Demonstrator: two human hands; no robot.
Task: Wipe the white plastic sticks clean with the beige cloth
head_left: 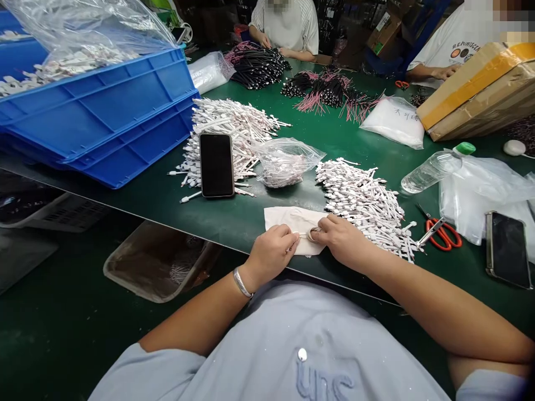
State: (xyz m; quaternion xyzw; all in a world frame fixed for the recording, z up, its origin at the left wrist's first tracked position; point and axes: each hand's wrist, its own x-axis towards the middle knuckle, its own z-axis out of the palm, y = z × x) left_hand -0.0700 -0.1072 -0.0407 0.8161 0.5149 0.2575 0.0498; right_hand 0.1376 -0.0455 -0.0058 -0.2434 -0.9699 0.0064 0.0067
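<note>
My left hand (273,249) is closed, thumb and fingers pinching one end of a short white cable (303,236). The fingers of my right hand (343,240) are closed on its other end, where a small loop shows. Both hands are just above a pale cloth (281,216) at the table's near edge. Fingers hide the cable's ends. Beside my right hand spreads a pile of short white cables (361,195). A clear bag of similar pieces (284,166) lies behind the cloth.
Blue crates (137,100) stand at the left, near a larger white cable heap (238,125) and a propped phone (216,166). Right lie red-handled scissors (445,236), a bottle (432,171), another phone (507,249) and a cardboard box (480,94). Two people sit across the table.
</note>
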